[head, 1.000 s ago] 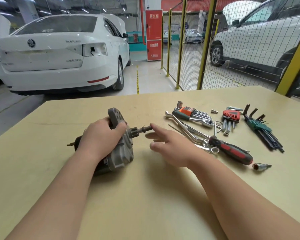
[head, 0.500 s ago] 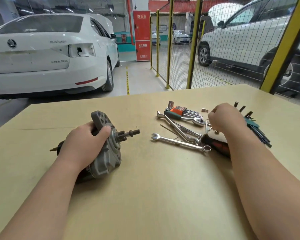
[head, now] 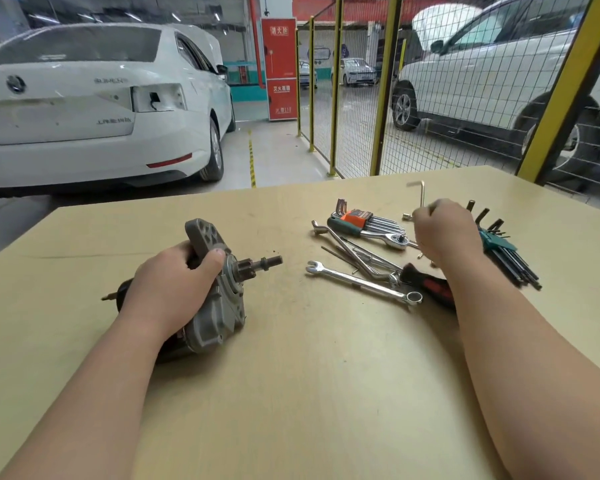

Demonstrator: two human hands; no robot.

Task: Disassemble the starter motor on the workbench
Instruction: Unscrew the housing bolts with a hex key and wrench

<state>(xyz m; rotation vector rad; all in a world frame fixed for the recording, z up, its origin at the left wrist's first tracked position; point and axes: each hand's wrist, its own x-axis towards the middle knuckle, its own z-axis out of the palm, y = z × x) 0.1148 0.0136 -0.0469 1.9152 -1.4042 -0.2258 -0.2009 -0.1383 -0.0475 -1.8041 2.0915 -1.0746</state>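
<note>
Tool picking, I judge: the right hand (head: pixel 444 233) pinches an L-shaped hex key (head: pixel 422 194) near the bench's (head: pixel 309 393) far right edge. The left hand (head: pixel 167 285) grips the starter motor (head: pixel 215 313) left of centre. Next, the key needs seating squarely in a housing bolt.

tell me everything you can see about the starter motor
The starter motor lies on its side on the workbench, nose pointing right. Its grey cast-metal housing carries a holed mounting flange tilted up at the far side. A small toothed pinion and stepped shaft stick out of the nose. The dark rear body ends in a thin stud at left. The left hand grips it over the middle.
</note>
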